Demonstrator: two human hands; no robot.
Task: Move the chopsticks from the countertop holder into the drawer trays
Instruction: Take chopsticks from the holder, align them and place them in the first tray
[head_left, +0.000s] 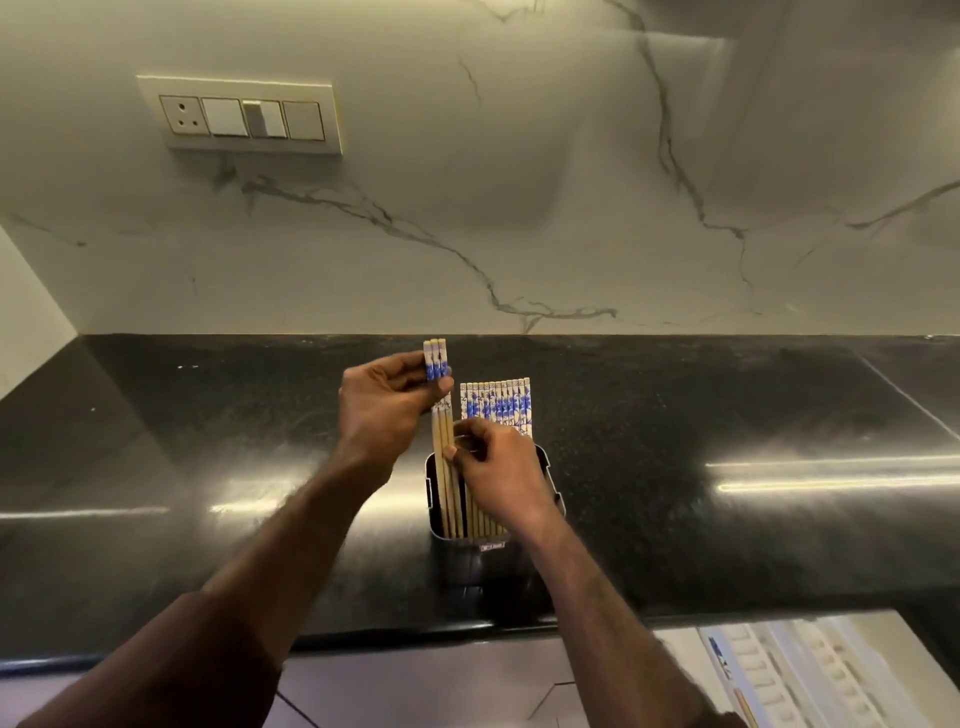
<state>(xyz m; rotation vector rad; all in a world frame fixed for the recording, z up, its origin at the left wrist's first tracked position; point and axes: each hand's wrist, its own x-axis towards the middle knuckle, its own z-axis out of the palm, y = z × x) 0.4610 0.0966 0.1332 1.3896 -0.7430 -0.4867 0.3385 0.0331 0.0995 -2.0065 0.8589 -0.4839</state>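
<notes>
A black holder stands on the dark countertop near its front edge. Several chopsticks with blue-and-white tops stand in it in a row. My left hand pinches three chopsticks near their patterned tops; they are raised above the others with their lower ends still inside the holder. My right hand is over the holder's mouth, its fingers curled against the wooden shafts of the row and the raised three. The open drawer with white trays shows at the bottom right, one chopstick lying in it.
A marble backsplash rises behind the counter, with a switch and socket plate at upper left. The counter's front edge runs just below the holder. Tiled floor shows beneath it.
</notes>
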